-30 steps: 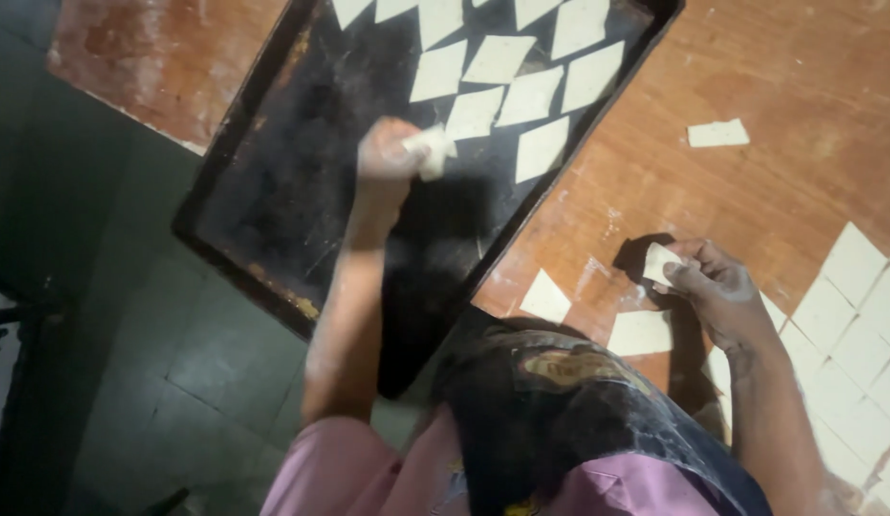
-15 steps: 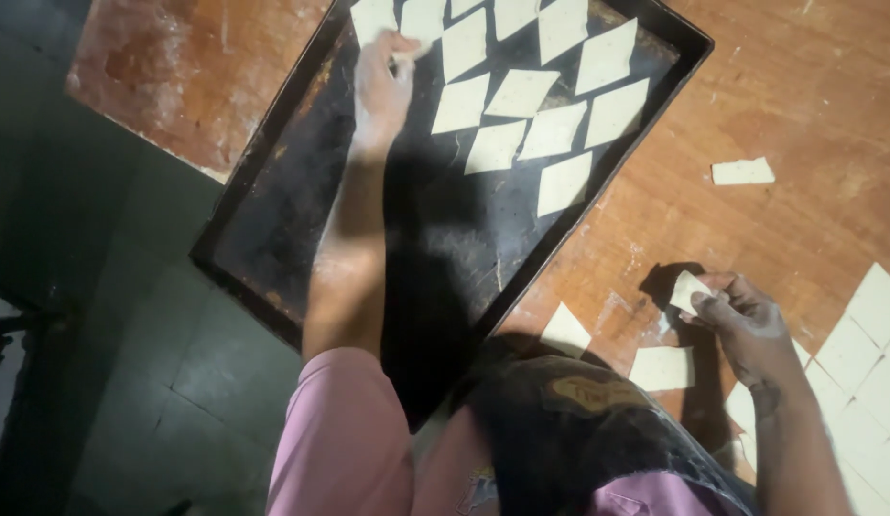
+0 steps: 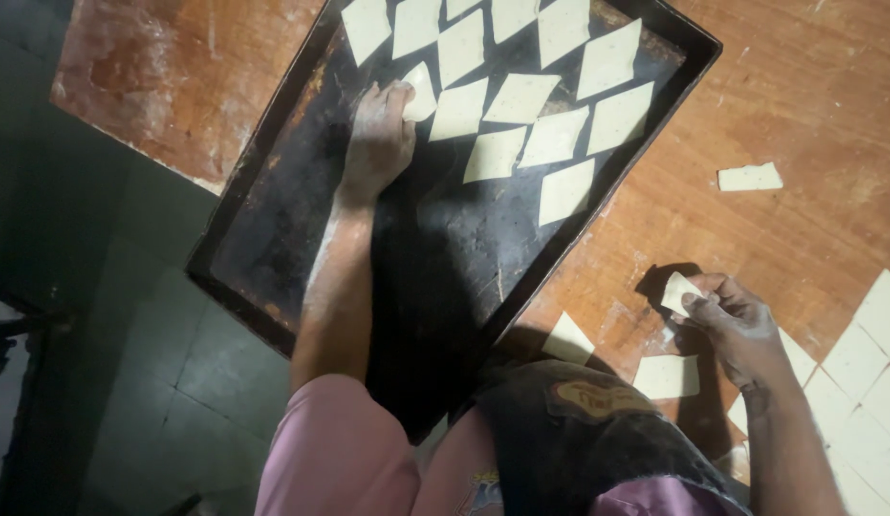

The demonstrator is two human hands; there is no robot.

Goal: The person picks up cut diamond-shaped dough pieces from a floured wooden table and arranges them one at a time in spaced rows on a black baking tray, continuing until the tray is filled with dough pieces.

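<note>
Setting a pale diamond-shaped dough piece (image 3: 421, 93) flat on the black metal tray (image 3: 273, 248), left fingers (image 3: 392, 105) pinching it; right fingers (image 3: 703, 301) gripping another dough diamond (image 3: 676, 291).

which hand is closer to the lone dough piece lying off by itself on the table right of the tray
Right. The right hand is below the lone dough piece on the wooden table; the left hand is far across the baking tray.

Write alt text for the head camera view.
A person's left hand lays a pale dough piece on a dark baking tray beside rows of others, while the right hand lifts another piece from the wooden table.
</note>
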